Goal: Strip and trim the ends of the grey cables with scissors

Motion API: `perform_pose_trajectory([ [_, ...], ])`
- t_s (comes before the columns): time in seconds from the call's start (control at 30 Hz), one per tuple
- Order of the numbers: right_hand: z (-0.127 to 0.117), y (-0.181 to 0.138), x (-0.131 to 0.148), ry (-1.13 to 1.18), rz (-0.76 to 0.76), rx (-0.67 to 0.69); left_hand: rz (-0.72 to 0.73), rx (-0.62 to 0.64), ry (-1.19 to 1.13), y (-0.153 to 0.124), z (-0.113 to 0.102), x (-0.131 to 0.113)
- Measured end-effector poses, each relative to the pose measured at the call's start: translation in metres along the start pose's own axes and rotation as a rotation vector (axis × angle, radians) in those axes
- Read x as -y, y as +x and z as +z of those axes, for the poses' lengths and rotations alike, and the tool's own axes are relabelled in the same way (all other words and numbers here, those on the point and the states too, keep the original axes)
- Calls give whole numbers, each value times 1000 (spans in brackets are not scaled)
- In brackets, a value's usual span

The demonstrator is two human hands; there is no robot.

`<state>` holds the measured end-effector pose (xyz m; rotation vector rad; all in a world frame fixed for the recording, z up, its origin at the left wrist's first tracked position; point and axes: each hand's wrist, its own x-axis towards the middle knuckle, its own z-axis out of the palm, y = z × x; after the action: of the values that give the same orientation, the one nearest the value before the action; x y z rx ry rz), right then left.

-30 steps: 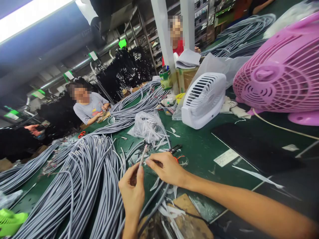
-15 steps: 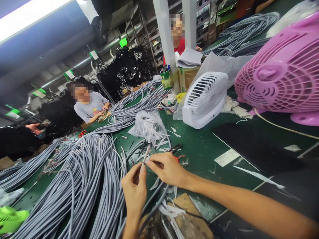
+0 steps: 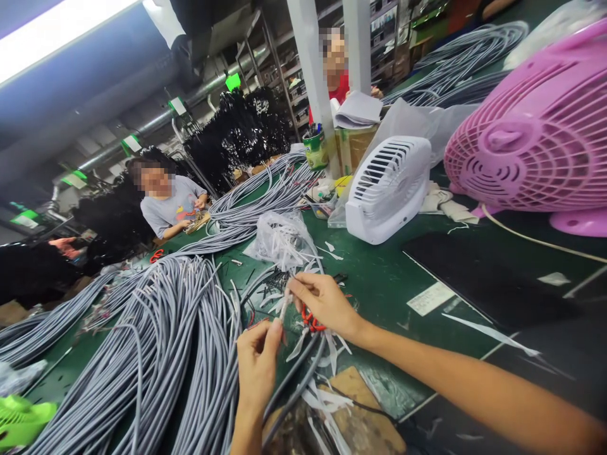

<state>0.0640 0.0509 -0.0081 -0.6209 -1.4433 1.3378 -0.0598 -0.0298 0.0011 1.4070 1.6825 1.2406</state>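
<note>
1. The green worktable [image 3: 379,278] carries everything; a great heap of grey cables [image 3: 156,341] runs along its left side, with a pink fan [image 3: 531,139] and a white fan [image 3: 386,189] toward its far right.
2. A crumpled clear plastic bag [image 3: 279,240] lies mid-table, with white paper strips [image 3: 327,354] scattered near my hands.
3. My right hand [image 3: 325,303] sits just past the cable end, fingers drawn narrow, pinching what looks like a pale strip at the tip; a small red-handled tool [image 3: 310,322] sits under the palm, and I cannot tell whether I grip it.
4. My left hand [image 3: 258,360] is nearer the table's front edge, thumb and forefinger closed on the grey cable [image 3: 294,382] just behind its stripped end.
5. The cable end [image 3: 284,308] stands up between both hands. I judge it light, bendy yet springy, with a smooth jacket that may slip, so a hold close behind the tip suits it best; the fine inner wires look delicate.
</note>
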Motion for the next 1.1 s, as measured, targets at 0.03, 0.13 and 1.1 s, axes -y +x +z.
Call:
perform_pose_trajectory([
  [0.03,0,0,1,31,-2,-19,17,1,16,-1,0,0],
  [0.13,-1,0,5,107,-3,-35,68,-11,78,-3,2,-2],
  [1.1,6,-9,2,69,82,134,63,-50,61,0,2,-4],
])
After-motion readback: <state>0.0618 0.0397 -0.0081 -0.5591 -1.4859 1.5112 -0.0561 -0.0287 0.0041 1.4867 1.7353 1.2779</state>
